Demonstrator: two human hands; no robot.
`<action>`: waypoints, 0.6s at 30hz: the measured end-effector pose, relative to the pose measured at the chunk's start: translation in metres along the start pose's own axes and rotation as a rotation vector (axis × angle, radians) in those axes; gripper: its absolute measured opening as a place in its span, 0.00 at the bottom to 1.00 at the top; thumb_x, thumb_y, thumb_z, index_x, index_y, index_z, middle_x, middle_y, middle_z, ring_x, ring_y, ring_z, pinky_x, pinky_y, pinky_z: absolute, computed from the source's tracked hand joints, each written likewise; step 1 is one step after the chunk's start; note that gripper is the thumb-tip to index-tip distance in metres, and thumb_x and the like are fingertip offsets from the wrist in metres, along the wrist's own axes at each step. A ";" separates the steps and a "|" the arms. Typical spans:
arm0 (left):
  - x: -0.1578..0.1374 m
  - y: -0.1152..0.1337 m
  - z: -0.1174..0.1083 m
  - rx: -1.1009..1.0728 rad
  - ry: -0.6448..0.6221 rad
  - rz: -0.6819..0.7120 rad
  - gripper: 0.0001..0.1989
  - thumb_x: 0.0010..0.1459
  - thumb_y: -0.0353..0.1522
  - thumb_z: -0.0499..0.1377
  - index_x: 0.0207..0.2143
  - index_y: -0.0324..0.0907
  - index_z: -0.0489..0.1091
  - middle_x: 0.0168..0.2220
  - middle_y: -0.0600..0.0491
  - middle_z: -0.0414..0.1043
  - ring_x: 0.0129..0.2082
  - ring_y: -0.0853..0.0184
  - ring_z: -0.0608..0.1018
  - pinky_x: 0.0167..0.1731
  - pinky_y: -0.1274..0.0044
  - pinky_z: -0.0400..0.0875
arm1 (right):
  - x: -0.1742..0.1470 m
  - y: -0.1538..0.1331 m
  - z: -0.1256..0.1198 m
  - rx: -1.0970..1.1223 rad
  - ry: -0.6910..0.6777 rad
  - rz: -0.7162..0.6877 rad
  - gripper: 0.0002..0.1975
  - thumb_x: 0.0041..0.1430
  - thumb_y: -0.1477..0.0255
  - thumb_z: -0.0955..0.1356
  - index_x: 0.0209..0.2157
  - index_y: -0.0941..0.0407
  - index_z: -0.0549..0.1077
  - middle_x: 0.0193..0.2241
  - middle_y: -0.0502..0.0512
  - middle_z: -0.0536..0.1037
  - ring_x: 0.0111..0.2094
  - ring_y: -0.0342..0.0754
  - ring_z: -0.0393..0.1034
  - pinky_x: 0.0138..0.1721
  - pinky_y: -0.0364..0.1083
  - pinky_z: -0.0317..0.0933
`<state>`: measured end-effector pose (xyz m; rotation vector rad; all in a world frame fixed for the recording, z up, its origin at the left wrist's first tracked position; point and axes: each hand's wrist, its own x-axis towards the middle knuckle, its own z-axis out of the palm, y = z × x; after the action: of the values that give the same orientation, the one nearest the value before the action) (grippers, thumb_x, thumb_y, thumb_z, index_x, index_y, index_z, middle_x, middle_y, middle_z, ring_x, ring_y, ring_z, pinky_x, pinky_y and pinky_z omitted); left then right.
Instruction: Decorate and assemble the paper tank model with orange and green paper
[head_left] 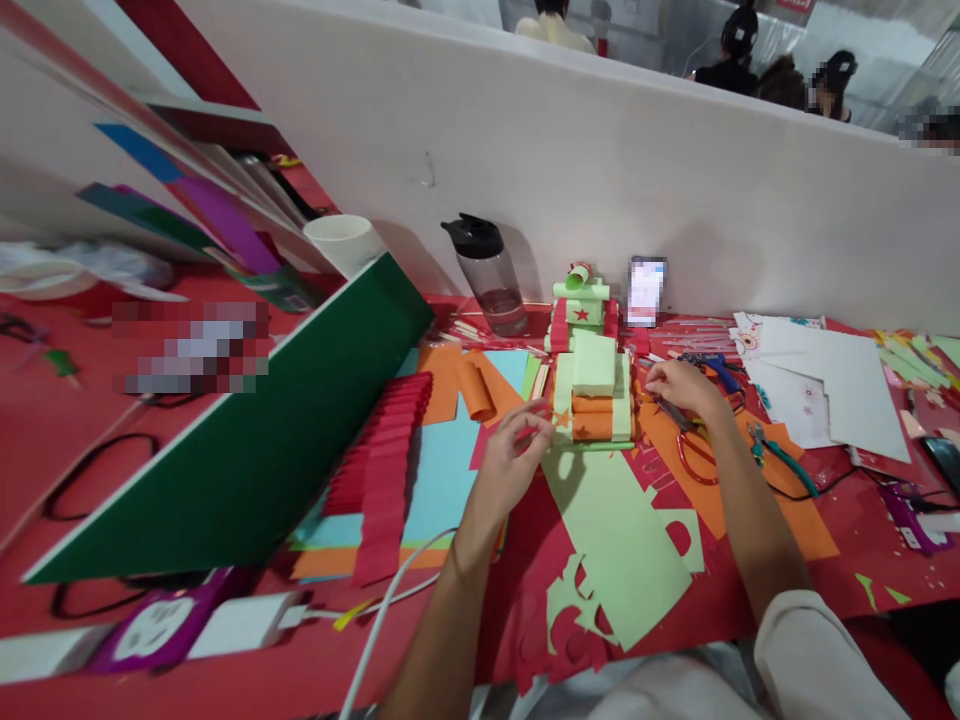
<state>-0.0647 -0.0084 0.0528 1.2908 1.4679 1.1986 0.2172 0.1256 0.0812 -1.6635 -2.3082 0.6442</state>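
A paper model [592, 365] of pale green and orange rolls and boxes, with red strips and a red star, stands on the red table. My left hand [516, 455] is at its left side, thumb and index finger closed at an orange paper star [561, 419] by the model's lower left. To the right of the model, my right hand [688, 388] has its fingertips pressed together; whatever they hold is too small to make out. Below that hand lie red-handled scissors [697, 460] on orange paper [806, 525]. Cut pale green paper [615, 520] lies in front of the model.
A large green board [255, 440] leans at left beside pleated red paper [386, 470]. A water bottle [491, 280] and a phone [646, 292] stand by the white partition [600, 160]. Teal-handled pliers [784, 460] and white sheets [832, 380] lie right. A white cable [390, 600] crosses the front.
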 end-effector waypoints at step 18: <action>0.006 -0.007 0.006 -0.031 -0.049 -0.049 0.14 0.57 0.45 0.62 0.28 0.46 0.70 0.48 0.43 0.81 0.72 0.48 0.62 0.60 0.64 0.66 | 0.050 -0.007 0.043 0.303 0.037 -0.056 0.20 0.62 0.76 0.70 0.55 0.59 0.76 0.57 0.66 0.78 0.58 0.56 0.72 0.62 0.54 0.62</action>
<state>-0.0615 -0.0022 0.0447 1.2485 1.4324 1.1452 0.1761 0.1612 0.0432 -1.4551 -2.0978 0.8923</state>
